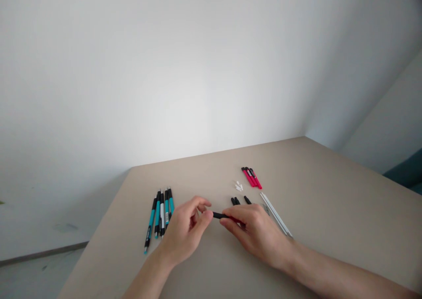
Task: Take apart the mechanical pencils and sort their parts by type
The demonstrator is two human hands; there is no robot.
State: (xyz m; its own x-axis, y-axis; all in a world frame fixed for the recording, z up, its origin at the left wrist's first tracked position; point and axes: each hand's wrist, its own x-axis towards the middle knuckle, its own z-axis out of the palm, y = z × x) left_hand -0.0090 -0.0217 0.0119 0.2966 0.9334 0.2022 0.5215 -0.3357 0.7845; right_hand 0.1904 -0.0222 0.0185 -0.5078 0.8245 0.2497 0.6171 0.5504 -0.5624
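Observation:
A black pen part (218,215) spans the gap between my two hands, with a bit of red showing beneath the right fingers. My right hand (260,231) pinches it between thumb and fingertips. At its left end, my left hand (186,228) is closed, thumb against the tip and fingers curled; what lies inside those fingers is hidden. Just beyond the right hand are black pen pieces (235,201), partly covered by it. Thin white refill tubes (276,214) lie beside that hand, next to small clear pieces (265,208) that I cannot make out fully.
Several teal, black and white pens (157,215) lie side by side left of my left hand. Farther back are red barrels with black ends (252,177) and a little group of small white pieces (238,186). The beige table (329,193) meets a white wall (198,70).

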